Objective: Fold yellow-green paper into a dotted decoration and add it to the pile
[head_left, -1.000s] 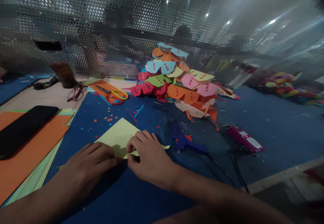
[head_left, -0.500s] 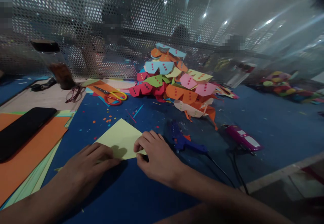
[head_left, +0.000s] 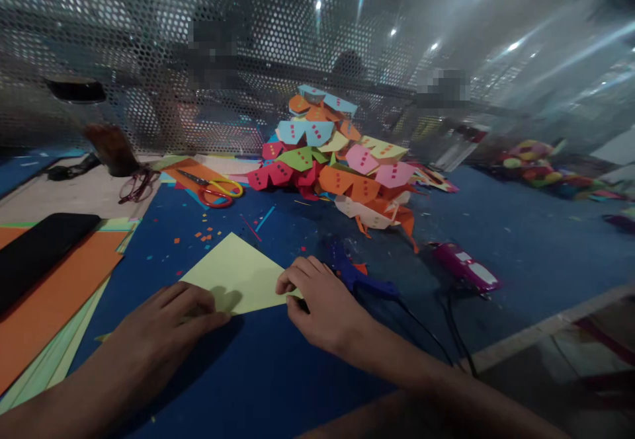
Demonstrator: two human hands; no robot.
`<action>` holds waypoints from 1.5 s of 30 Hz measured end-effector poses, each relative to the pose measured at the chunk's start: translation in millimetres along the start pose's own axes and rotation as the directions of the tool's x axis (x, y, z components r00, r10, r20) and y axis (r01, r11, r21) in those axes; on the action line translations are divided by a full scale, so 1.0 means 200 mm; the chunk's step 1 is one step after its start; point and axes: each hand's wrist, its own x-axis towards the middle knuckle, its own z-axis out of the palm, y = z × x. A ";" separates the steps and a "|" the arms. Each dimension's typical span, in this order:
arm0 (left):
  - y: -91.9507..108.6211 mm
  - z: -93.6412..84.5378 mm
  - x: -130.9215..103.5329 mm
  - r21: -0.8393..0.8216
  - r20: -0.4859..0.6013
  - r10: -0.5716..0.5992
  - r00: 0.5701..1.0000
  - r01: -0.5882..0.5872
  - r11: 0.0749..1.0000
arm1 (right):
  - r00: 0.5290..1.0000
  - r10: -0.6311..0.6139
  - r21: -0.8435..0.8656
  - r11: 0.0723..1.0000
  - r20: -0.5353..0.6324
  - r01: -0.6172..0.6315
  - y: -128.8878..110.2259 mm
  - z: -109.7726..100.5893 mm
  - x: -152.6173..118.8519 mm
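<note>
A pale yellow sheet of paper, its folded-looking straight edge nearest me, lies on the blue table with one corner pointing away. My left hand is curled over its left corner, thumb along the near edge. At the right corner, my right hand has its fingers bent toward the thumb, closed on the paper's edge. Both hands partly cover the sheet. Just beyond my right hand lies a blue glue gun with a cord.
Colourful folded paper pieces are heaped at the back. Scissors, eyeglasses and a lidded jar stand or lie back left. A black phone rests on orange paper. A magenta corded device lies right.
My right hand has slid a little to the right along the paper's near edge, exposing more of the sheet. The left hand keeps its place on the left corner. The view has shifted slightly.
</note>
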 end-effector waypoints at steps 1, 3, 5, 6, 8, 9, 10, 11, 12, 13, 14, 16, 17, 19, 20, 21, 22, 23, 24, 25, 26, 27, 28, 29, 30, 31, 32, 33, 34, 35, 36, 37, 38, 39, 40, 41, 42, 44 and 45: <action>0.00 0.00 0.00 -0.003 -0.001 -0.003 1.000 0.003 1.000 | 1.000 0.003 -0.001 1.000 0.009 -0.003 0.01 0.00 0.00; 0.00 -0.01 0.01 -0.017 -0.002 0.015 1.000 -0.015 1.000 | 1.000 -0.001 -0.002 1.000 0.023 0.001 0.01 -0.02 -0.01; -0.01 0.00 0.00 -0.028 -0.020 0.039 0.999 -0.040 0.999 | 0.999 -0.018 0.002 1.000 0.035 0.018 0.02 -0.03 -0.02; -0.01 0.01 0.00 -0.027 -0.027 0.040 0.999 -0.041 0.999 | 0.999 -0.032 0.006 0.999 0.041 0.032 0.02 -0.04 -0.02; -0.02 0.02 -0.01 -0.018 -0.023 0.034 0.999 -0.035 0.999 | 0.997 -0.060 0.016 0.998 0.054 0.059 0.02 -0.06 -0.03; -0.02 0.02 -0.01 -0.017 -0.012 0.033 0.999 -0.033 0.999 | 0.996 -0.070 0.021 0.997 0.058 0.069 0.03 -0.06 -0.03; -0.02 0.03 -0.01 -0.017 -0.010 0.032 0.999 -0.032 0.999 | 0.995 -0.077 0.025 0.997 0.063 0.075 0.03 -0.07 -0.03; -0.02 0.02 -0.01 -0.020 -0.011 0.030 0.999 -0.030 0.999 | 0.994 -0.081 0.029 0.996 0.068 0.079 0.03 -0.07 -0.04; -0.02 0.02 0.00 -0.026 -0.018 0.030 0.999 -0.031 0.999 | 0.994 -0.084 0.032 0.996 0.074 0.081 0.03 -0.08 -0.04; -0.02 0.01 0.00 -0.029 -0.038 0.032 0.999 -0.033 0.999 | 0.993 -0.087 0.034 0.996 0.078 0.084 0.04 -0.08 -0.04; -0.01 0.01 0.01 -0.031 -0.037 0.040 0.999 -0.041 0.999 | 0.993 -0.090 0.034 0.996 0.080 0.087 0.04 -0.09 -0.05; -0.01 -0.01 0.02 -0.029 -0.046 0.058 0.997 -0.060 0.998 | 0.991 -0.103 0.032 0.994 0.083 0.100 0.06 -0.09 -0.05; 0.00 -0.01 0.03 -0.032 -0.044 0.066 0.997 -0.068 0.997 | 0.990 -0.110 0.027 0.994 0.085 0.108 0.06 -0.09 -0.06; 0.00 -0.01 0.03 -0.042 -0.041 0.070 0.997 -0.072 0.997 | 0.988 -0.125 0.015 0.992 0.093 0.124 0.08 -0.10 -0.06; 0.00 -0.01 0.03 -0.048 -0.034 0.070 0.997 -0.071 0.996 | 0.987 -0.129 0.011 0.992 0.097 0.129 0.09 -0.10 -0.06; -0.01 -0.01 0.03 -0.050 -0.030 0.068 0.997 -0.070 0.996 | 0.986 -0.134 0.007 0.991 0.100 0.133 0.09 -0.10 -0.07; -0.01 -0.01 0.02 -0.049 -0.032 0.063 0.998 -0.064 0.997 | 0.986 -0.137 0.004 0.991 0.100 0.137 0.10 -0.11 -0.07; -0.01 0.00 0.02 -0.047 -0.035 0.057 0.998 -0.059 0.997 | 0.985 -0.141 0.001 0.990 0.103 0.142 0.10 -0.11 -0.07; -0.01 0.00 0.02 -0.046 -0.037 0.055 0.998 -0.056 0.997 | 0.984 -0.144 -0.002 0.989 0.106 0.145 0.11 -0.12 -0.07; -0.01 0.00 0.01 -0.044 -0.041 0.052 0.998 -0.054 0.998 | 0.983 -0.146 -0.006 0.989 0.111 0.148 0.11 -0.12 -0.07; -0.01 0.00 0.01 -0.042 -0.048 0.052 0.998 -0.054 0.998 | 0.983 -0.145 -0.011 0.989 0.113 0.148 0.11 -0.13 -0.07; -0.01 0.00 0.02 -0.039 -0.052 0.055 0.997 -0.057 0.998 | 0.983 -0.141 -0.015 0.990 0.115 0.143 0.12 -0.13 -0.07; -0.01 0.00 0.02 -0.034 -0.054 0.058 0.997 -0.060 0.998 | 0.984 -0.133 -0.018 0.990 0.118 0.136 0.12 -0.13 -0.07; -0.01 0.00 0.02 -0.028 -0.055 0.061 0.997 -0.063 0.998 | 0.985 -0.126 -0.022 0.991 0.122 0.129 0.12 -0.14 -0.08; -0.01 -0.01 0.03 -0.023 -0.059 0.066 0.996 -0.067 0.997 | 0.985 -0.118 -0.028 0.992 0.126 0.122 0.12 -0.14 -0.08; 0.00 -0.01 0.03 -0.019 -0.058 0.070 0.996 -0.072 0.997 | 0.986 -0.114 -0.035 0.992 0.125 0.119 0.11 -0.14 -0.08; 0.00 -0.01 0.03 -0.017 -0.054 0.079 0.995 -0.080 0.997 | 0.987 -0.113 -0.042 0.992 0.111 0.118 0.11 -0.13 -0.08; 0.00 -0.01 0.03 -0.016 -0.050 0.085 0.995 -0.086 0.996 | 0.990 -0.114 -0.049 0.992 0.083 0.118 0.09 -0.13 -0.08; -0.01 -0.01 0.03 -0.016 -0.048 0.090 0.995 -0.091 0.996 | 0.992 -0.122 -0.053 0.991 0.044 0.124 0.07 -0.12 -0.08; -0.01 0.00 0.03 -0.015 -0.041 0.089 0.995 -0.090 0.996 | 0.991 -0.134 -0.053 0.990 -0.001 0.134 0.05 -0.11 -0.07; -0.01 0.01 0.02 -0.011 -0.032 0.082 0.996 -0.082 0.997 | 0.988 -0.149 -0.051 0.988 -0.028 0.147 0.02 -0.10 -0.07; -0.02 0.02 0.02 -0.011 -0.014 0.072 0.997 -0.072 0.997 | 0.982 -0.188 -0.042 0.981 -0.027 0.187 -0.01 -0.09 -0.06; -0.02 0.03 0.01 0.000 0.007 0.059 0.998 -0.059 0.998 | 0.972 -0.234 -0.032 0.972 0.010 0.234 -0.04 -0.07 -0.04; -0.02 0.04 0.00 0.010 0.021 0.052 0.998 -0.052 0.999 | 0.961 -0.272 -0.032 0.961 0.046 0.273 -0.06 -0.06 -0.03; -0.02 0.05 0.00 0.017 0.056 0.052 0.997 -0.053 0.998 | 0.952 -0.294 -0.042 0.954 0.079 0.298 -0.08 -0.04 -0.01; -0.02 0.05 0.00 0.030 0.074 0.049 0.996 -0.051 0.998 | 0.945 -0.310 -0.064 0.946 0.099 0.317 -0.10 -0.03 0.01; -0.02 0.06 0.00 0.051 0.087 0.049 0.995 -0.053 0.997 | 0.937 -0.329 -0.083 0.937 0.115 0.339 -0.11 -0.01 0.02; -0.02 0.06 0.01 0.090 0.114 0.044 0.993 -0.054 0.994 | 0.927 -0.355 -0.108 0.923 0.122 0.368 -0.11 0.01 0.04; -0.01 0.06 0.02 0.105 0.126 0.040 0.991 -0.053 0.993 | 0.923 -0.366 -0.111 0.919 0.118 0.379 -0.10 0.02 0.05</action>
